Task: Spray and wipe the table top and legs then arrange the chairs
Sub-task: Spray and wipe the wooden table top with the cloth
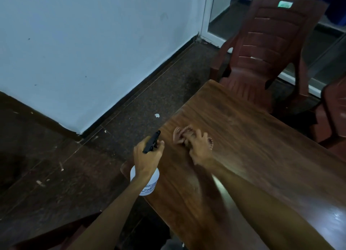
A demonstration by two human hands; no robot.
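**Top under wipe; legs and chairs outstanding**

The left hand (148, 156) is clamped round the neck of the white spray bottle (148, 186), held over the left edge of the counter (262, 156). The right hand (200, 148) presses a bunched brownish cloth (180, 135) onto the top near that edge, fingers curled over it (blurred, so the exact grip is unclear). Judgement: top wiping is under way and the legs are likely untouched. One maroon chair (265, 49) stands off the far end and a second chair (335, 115) is at the right, so arranging remains.

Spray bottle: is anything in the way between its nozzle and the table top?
Nothing visible is. The left hand holds the bottle at the edge of the table, with its nozzle aimed across bare wood. The right hand and cloth sit just right of that line.
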